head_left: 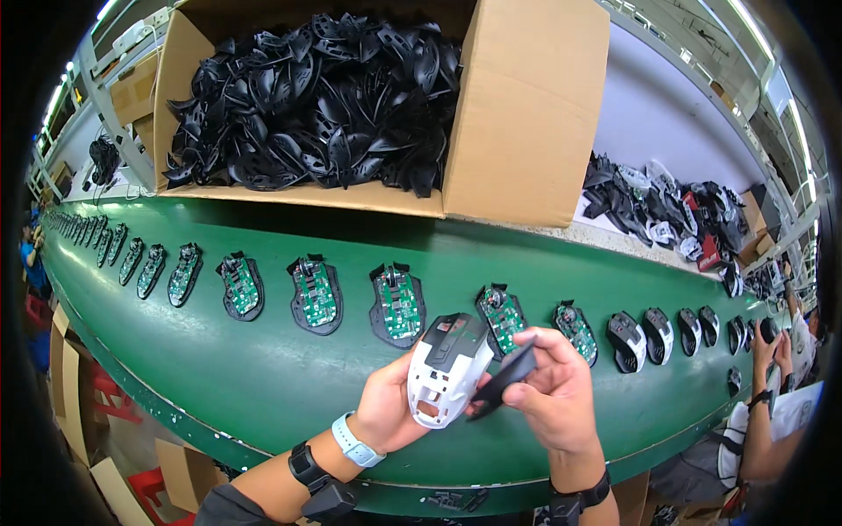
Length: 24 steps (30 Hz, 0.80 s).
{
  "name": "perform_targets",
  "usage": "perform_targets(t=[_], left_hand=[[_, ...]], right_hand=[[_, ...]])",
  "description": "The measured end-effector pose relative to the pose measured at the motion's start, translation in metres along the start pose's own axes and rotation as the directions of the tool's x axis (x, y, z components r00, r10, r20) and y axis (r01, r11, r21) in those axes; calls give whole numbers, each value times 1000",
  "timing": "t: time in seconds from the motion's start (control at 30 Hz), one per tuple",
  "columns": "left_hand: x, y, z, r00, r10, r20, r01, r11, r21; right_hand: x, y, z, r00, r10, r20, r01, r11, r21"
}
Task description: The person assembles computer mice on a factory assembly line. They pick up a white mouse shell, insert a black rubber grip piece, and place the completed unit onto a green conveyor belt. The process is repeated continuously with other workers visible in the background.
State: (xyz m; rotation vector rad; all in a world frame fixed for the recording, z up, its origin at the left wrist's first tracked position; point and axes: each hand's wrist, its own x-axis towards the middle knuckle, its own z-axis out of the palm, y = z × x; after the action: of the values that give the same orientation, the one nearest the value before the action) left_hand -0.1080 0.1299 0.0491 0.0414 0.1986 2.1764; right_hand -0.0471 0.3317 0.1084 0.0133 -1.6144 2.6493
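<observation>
My left hand (388,405) is closed around a white and grey computer mouse top shell (449,373), which has cut-out openings toward its lower end. Just right of it, my right hand (558,394) pinches a curved black plastic side piece (506,380) between thumb and fingers. The piece is tilted close to the shell's right side; whether they touch, I cannot tell. Beyond my hands, mouse bases with green circuit boards (400,305) lie in a row. One base (502,317) is partly covered by the shell and my right hand.
A large cardboard box (526,114) of black plastic pieces (316,105) stands behind the green work surface (254,368). White and black mice (626,340) continue the row rightward. Loose parts (649,202) are heaped at the far right. A co-worker's hands (768,346) hold a dark object at the right edge.
</observation>
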Motion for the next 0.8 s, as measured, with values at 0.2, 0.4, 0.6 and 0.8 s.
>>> perform_targets(t=[0.2, 0.4, 0.6, 0.8], left_hand=[[-3, -1, 8, 966, 73, -247, -27, 983, 184], [-6, -3, 5, 959, 59, -279, -21, 990, 136], [-7, -1, 7, 965, 63, -255, -24, 988, 153], [-7, 5, 9, 991, -60, -116, 67, 996, 60]], right_hand=[[5, 6, 8, 998, -54, 18, 56, 989, -136], [5, 8, 7, 1000, -21, 18, 24, 974, -225], [8, 22, 5, 998, -68, 12, 69, 970, -234], [5, 18, 5, 998, 55, -10, -56, 966, -252]])
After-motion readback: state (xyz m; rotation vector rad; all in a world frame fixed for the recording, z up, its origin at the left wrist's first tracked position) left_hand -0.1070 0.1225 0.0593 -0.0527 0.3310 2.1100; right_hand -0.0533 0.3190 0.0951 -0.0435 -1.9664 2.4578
